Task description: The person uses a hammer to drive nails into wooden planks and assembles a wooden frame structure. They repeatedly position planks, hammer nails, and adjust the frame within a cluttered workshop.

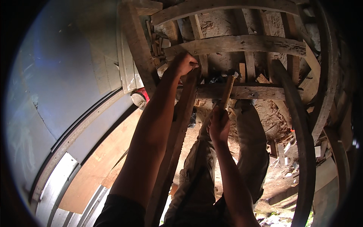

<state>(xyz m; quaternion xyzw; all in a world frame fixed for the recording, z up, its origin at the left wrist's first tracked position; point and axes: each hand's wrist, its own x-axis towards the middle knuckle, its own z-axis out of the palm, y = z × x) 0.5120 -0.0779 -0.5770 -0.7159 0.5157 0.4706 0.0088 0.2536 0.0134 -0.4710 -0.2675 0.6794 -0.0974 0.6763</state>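
A single head-worn fisheye view looks steeply down, close over wooden scaffold beams (242, 44).

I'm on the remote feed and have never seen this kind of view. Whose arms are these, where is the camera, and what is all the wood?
There is no machine here. The single picture comes from a fisheye camera worn on a person's head, looking down, so straight timbers appear curved near the rim. The two bare forearms rising from the lower edge are that person's own. The left hand grips the top of a long slanted wooden beam. The right hand holds a hammer by its wooden handle, head up near a horizontal plank. Around them stands a rough frame of weathered timbers. Below, you see the person's trousered legs over earth ground strewn with wood scraps. On the left are flat grey panels.
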